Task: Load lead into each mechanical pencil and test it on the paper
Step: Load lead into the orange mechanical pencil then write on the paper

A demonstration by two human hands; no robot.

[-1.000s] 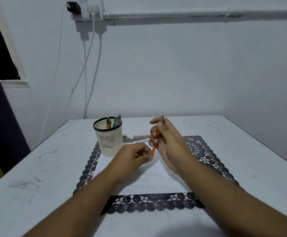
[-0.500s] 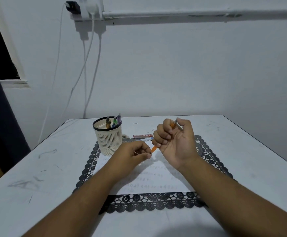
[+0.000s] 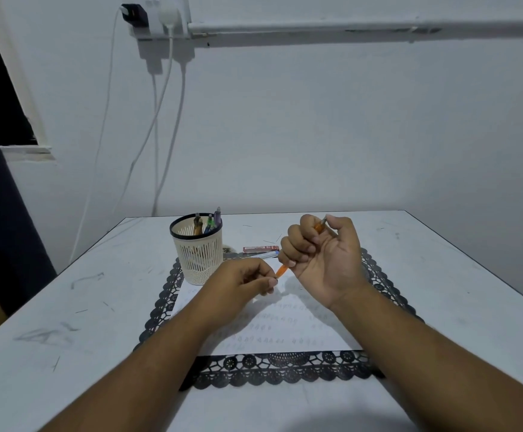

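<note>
My right hand (image 3: 322,260) is turned palm up with its fingers curled round an orange mechanical pencil (image 3: 282,270). The pencil's cap end pokes out near the thumb and its tip end points down left. My left hand (image 3: 244,283) has its fingertips pinched together right at the pencil's tip; anything between them is too small to see. Both hands hover over a white paper (image 3: 285,332) covered with small pencil marks. A red lead case (image 3: 260,248) and a blue-and-white pencil (image 3: 269,254) lie behind the paper.
A cream mesh cup (image 3: 198,254) holding several pencils stands at the back left of the black lace mat (image 3: 272,369). The grey table (image 3: 67,322) is scuffed with pencil marks. White cables hang down the wall behind.
My right hand has rolled palm up and wrapped its fingers round the pencil, tilting it from near upright to slanted. The left hand has stayed pinched at the pencil's tip.
</note>
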